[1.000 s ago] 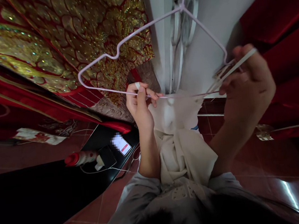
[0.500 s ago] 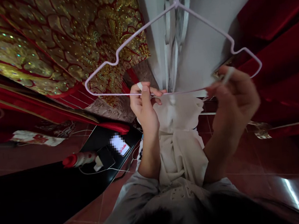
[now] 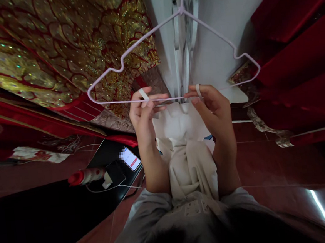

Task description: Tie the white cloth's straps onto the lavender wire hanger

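Observation:
A pale lilac clothes hanger (image 3: 140, 42) hangs in front of me, its hook running up out of view along white metalwork. My left hand (image 3: 144, 110) has its thumb and fingers around the bottom bar, left of the middle. Close by, my right hand (image 3: 211, 106) has its thumb and fingertips at the same bar, right of the middle; its grip is partly hidden. Each hand wears a white band on one finger. Behind and below the hands is white cloth (image 3: 172, 122), with bunched cream fabric (image 3: 194, 164) against my body.
Gold-sequinned red garments (image 3: 64, 43) hang at left, and dark red garments (image 3: 304, 64) at right. On a black table (image 3: 58, 213) lie a lit phone (image 3: 131, 159), a red-capped bottle (image 3: 84, 177) and a white cable. Red tiles (image 3: 271, 164) cover the floor.
My right hand has moved left along the bottom bar, closer to my left hand. My left hand has shifted slightly left, and the hanger sits further left in view.

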`<state>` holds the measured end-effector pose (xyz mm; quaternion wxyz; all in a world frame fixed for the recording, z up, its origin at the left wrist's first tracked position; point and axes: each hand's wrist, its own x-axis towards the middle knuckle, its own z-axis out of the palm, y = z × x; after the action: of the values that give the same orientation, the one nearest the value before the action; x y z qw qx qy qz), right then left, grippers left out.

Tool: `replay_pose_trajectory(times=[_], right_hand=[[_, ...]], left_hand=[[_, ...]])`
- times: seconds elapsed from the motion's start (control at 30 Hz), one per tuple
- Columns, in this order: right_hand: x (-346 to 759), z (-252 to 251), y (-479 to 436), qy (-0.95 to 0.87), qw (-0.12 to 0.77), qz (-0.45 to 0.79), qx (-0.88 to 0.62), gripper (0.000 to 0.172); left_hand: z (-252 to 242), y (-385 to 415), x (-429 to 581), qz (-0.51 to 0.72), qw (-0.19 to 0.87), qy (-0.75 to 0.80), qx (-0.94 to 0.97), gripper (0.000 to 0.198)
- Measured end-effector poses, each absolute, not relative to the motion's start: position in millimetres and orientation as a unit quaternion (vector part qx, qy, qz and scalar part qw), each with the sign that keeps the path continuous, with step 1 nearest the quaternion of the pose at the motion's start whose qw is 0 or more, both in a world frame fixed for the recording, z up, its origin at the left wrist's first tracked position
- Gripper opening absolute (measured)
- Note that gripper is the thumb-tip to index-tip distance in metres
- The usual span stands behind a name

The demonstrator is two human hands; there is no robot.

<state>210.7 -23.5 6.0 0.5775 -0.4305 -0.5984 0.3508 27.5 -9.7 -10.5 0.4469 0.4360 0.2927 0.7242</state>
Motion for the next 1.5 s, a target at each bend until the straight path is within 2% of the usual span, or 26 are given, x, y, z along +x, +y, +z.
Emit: replay_pose_trajectory(times=[0.1, 0.23, 0.33, 0.43, 0.53, 0.7, 0.73, 0.8, 0.87, 1.0, 1.1, 1.2, 1.3, 1.4, 1.5], right_hand=[[202, -1, -17, -0.597, 0.587, 0.334, -0.433, 0.030], [206, -2, -14, -0.564, 0.641, 0.281, -0.439, 0.017], [221, 2, -14, -0.518, 0.684, 0.260, -0.443, 0.018], [231, 2, -14, -0.513, 0.674, 0.258, -0.464, 0.025], [232, -2, -12, -0.522, 0.661, 0.267, -0.468, 0.032], [229, -4, -11, -0.509, 0.677, 0.293, -0.443, 0.035], [229, -4, -12, -0.509, 0.678, 0.293, -0.442, 0.034], [229, -2, -13, -0.511, 0.675, 0.294, -0.444, 0.034], [228, 1, -15, -0.516, 0.669, 0.296, -0.446, 0.034], [227, 4, -19, -0.528, 0.668, 0.291, -0.436, 0.035], [229, 3, -19, -0.530, 0.679, 0.287, -0.420, 0.036], [231, 2, -19, -0.525, 0.681, 0.290, -0.421, 0.036], [228, 1, -21, -0.527, 0.679, 0.283, -0.426, 0.033], [224, 2, -21, -0.532, 0.683, 0.281, -0.414, 0.030], [228, 1, -16, -0.505, 0.723, 0.251, -0.399, 0.033]], left_hand=[[-12, -12, 18, 0.714, 0.454, 0.276, 0.456, 0.036], [-11, -12, 10, 0.713, 0.459, 0.280, 0.450, 0.030], [-12, -11, -4, 0.779, 0.394, 0.287, 0.395, 0.020], [-13, -13, -24, 0.812, 0.318, 0.325, 0.367, 0.029], [-13, -22, -37, 0.806, 0.244, 0.380, 0.382, 0.027], [-9, -32, -36, 0.754, 0.171, 0.433, 0.465, 0.007], [-7, -30, -35, 0.748, 0.169, 0.425, 0.482, 0.015], [0, -25, -33, 0.732, 0.182, 0.407, 0.515, 0.036], [13, -17, -31, 0.704, 0.201, 0.400, 0.551, 0.043], [47, -7, -31, 0.650, 0.265, 0.436, 0.563, 0.020], [59, -4, -32, 0.620, 0.307, 0.451, 0.564, 0.029], [48, -1, -25, 0.668, 0.277, 0.422, 0.547, 0.023], [23, 0, -5, 0.799, 0.264, 0.378, 0.385, 0.024], [1, 1, 22, 0.817, 0.367, 0.355, 0.267, 0.011], [-8, 2, 41, 0.780, 0.424, 0.363, 0.284, 0.023]])
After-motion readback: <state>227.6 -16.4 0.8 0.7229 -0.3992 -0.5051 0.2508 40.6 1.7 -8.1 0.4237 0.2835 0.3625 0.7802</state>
